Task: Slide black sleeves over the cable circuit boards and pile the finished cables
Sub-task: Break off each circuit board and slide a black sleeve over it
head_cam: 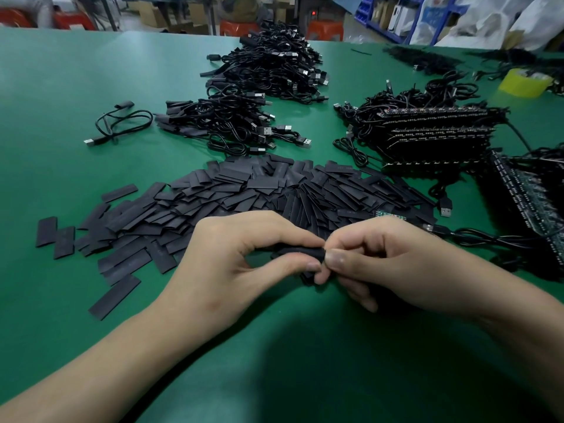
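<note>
Left hand (244, 257) and right hand (396, 264) each pinch one matte black sleeve (293, 250) between thumb and curled forefinger, at 6 o'clock on the green mat (61, 87). Fingers hide the sleeve ends; whether a board is inside cannot be made out. Flat rectangular sleeves form a loose heap (244, 190) at 12 o'clock from the hands. Thin coiled cables (232, 123) are piled beyond it. Stacked boards (436, 132) sit at 2 o'clock.
</note>
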Demonstrator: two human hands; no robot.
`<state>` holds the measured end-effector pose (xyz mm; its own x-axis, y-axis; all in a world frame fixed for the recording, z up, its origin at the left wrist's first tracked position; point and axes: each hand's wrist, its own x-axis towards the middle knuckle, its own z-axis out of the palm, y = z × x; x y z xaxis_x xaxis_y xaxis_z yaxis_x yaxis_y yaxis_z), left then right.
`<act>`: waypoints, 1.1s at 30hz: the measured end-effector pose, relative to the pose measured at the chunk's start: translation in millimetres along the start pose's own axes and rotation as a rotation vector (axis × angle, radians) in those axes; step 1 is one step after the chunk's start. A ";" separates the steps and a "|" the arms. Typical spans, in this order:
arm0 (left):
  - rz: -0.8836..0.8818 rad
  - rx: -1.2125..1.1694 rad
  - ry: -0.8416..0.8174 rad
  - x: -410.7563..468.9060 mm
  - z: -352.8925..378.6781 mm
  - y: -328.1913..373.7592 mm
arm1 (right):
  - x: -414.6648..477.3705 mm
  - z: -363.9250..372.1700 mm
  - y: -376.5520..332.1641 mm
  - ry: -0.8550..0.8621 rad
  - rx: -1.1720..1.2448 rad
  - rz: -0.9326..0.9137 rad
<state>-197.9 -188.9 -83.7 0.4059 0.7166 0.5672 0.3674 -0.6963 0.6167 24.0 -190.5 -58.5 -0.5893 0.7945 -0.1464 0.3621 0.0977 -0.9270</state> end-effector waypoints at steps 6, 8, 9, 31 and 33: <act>0.031 0.094 0.093 -1.3 -2.5 -1.0 | -2.6 -4.6 -4.5 0.169 -0.090 -0.055; 0.052 0.098 0.095 -2.3 -1.9 -2.0 | -2.7 -2.2 -4.8 0.174 -0.060 -0.068; 0.064 0.099 0.093 -2.5 -1.6 -2.4 | -2.6 -0.8 -4.6 0.170 -0.054 -0.075; -0.340 -0.191 -0.055 -1.1 -6.3 -13.7 | 1.3 1.7 10.2 0.517 -0.618 -0.402; -0.330 -0.238 -0.042 -0.4 -6.1 -13.6 | 1.3 1.5 10.3 0.499 -0.592 -0.404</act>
<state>-208.1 -179.4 -89.0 0.3345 0.8940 0.2982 0.2813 -0.3968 0.8737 25.9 -189.4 -68.7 -0.4183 0.7880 0.4517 0.5912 0.6137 -0.5232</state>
